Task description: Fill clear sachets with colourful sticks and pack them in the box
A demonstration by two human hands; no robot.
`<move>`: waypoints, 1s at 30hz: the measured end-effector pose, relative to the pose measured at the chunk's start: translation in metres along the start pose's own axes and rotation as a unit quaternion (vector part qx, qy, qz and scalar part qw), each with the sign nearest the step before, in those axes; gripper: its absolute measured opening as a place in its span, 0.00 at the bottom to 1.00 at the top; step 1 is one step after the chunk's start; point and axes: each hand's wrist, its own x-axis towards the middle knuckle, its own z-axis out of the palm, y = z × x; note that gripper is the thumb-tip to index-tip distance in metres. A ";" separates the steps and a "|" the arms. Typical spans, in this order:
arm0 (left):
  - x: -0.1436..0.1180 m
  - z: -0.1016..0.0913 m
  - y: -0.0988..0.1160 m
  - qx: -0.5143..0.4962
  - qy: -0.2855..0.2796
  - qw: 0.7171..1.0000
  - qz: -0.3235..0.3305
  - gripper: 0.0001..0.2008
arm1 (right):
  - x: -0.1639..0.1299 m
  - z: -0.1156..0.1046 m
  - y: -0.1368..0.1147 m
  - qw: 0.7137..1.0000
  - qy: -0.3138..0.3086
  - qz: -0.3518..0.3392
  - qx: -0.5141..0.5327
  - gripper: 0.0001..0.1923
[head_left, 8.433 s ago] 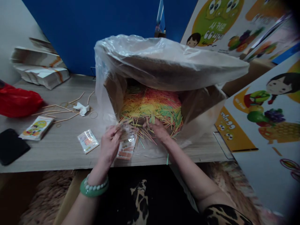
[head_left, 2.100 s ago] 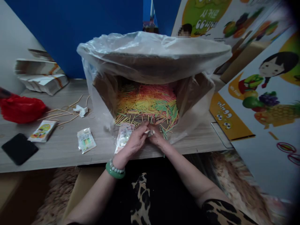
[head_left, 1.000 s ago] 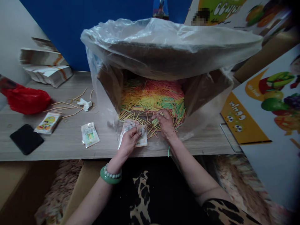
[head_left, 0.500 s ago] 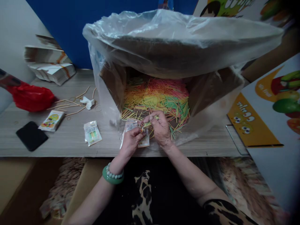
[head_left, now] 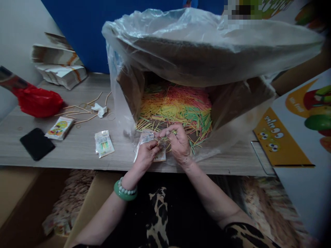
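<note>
In the head view my left hand (head_left: 147,155) is closed in a pinch at the table's front edge, and what sits between its fingertips is too small to make out. My right hand (head_left: 179,146) is beside it, its curled fingers round a few yellow-green sticks (head_left: 174,132). Flat under and behind my left hand lie clear printed sachets (head_left: 146,137), partly hidden by it. Just beyond both hands, a heap of thin coloured sticks (head_left: 176,106) in pink, orange, yellow and green fills a cardboard box (head_left: 227,100) lined with clear plastic (head_left: 207,27).
To the left lie a sachet with coloured sticks (head_left: 104,144), a small printed pack (head_left: 60,128), a black phone (head_left: 37,144), rubber bands, crumpled tissue (head_left: 99,110) and a red plastic bag (head_left: 38,101). Stacked cartons (head_left: 62,72) stand behind. A printed box (head_left: 281,141) stands right.
The camera view has shifted slightly, so the table things appear a little further right. My hands keep nearly the same pose, close together over the sachets.
</note>
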 end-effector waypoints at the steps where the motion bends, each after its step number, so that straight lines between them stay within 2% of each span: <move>1: 0.000 0.000 0.000 -0.008 0.009 1.000 -0.010 0.17 | -0.001 0.000 0.000 1.000 -0.002 0.001 0.002 0.07; 4: -0.001 0.001 -0.001 -0.027 0.015 0.999 -0.030 0.17 | -0.001 -0.002 0.000 1.000 0.002 -0.006 0.013 0.06; 8: -0.001 0.002 0.002 -0.031 0.013 0.999 -0.022 0.16 | 0.001 -0.004 -0.001 1.000 -0.007 -0.003 0.023 0.05; 14: -0.003 0.002 0.007 -0.041 -0.008 0.999 0.008 0.16 | -0.001 -0.005 0.004 0.996 -0.056 0.065 0.017 0.08; 20: 0.000 0.007 0.004 -0.032 -0.012 0.998 0.058 0.14 | 0.000 -0.009 0.014 0.990 -0.072 0.121 0.020 0.10; 23: 0.003 0.005 0.006 -0.089 0.008 0.993 0.082 0.12 | -0.001 -0.016 0.018 0.984 -0.126 0.117 -0.046 0.14; 25: 0.004 0.001 0.008 -0.168 0.016 0.984 0.057 0.11 | -0.003 -0.022 0.020 0.978 -0.151 0.119 -0.083 0.18; 27: 0.003 -0.004 0.010 -0.234 0.019 0.972 0.016 0.13 | -0.007 -0.026 0.023 0.977 -0.138 0.129 -0.095 0.20; 30: 0.000 -0.010 0.012 -0.263 0.027 0.965 -0.009 0.14 | -0.011 -0.024 0.029 0.976 -0.106 0.148 -0.122 0.10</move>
